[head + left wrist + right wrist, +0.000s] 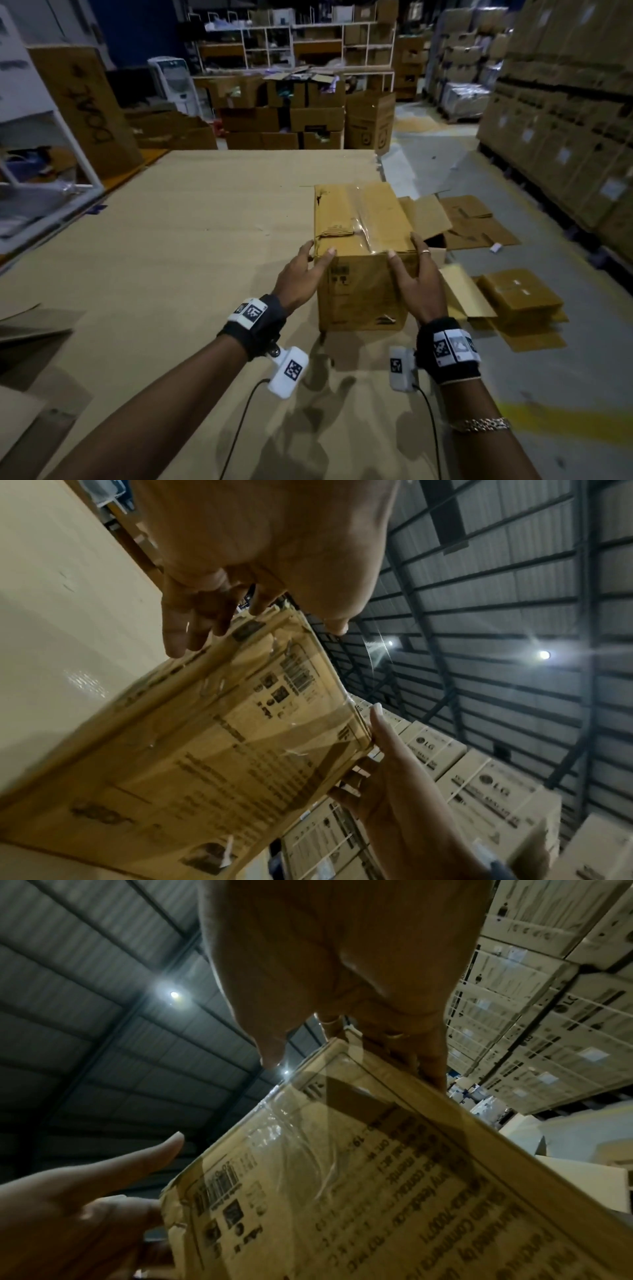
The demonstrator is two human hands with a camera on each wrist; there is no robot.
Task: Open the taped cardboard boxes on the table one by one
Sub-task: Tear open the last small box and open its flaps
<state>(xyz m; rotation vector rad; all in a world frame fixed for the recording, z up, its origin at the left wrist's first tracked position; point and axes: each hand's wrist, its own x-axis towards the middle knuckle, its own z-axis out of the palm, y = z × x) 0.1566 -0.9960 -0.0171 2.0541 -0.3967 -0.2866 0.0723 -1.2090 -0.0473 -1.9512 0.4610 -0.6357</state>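
Both hands are on the taped cardboard box (pixel 363 246) sitting near the bench's (pixel 178 240) right edge, left hand (pixel 301 274) and right hand (pixel 416 281) spread flat, fingers straight against its near corners.

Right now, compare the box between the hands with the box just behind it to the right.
The near box is taped shut along its top; the far box has its flaps open. Both hands touch the near box; nothing touches the far box. Both are brown cardboard.
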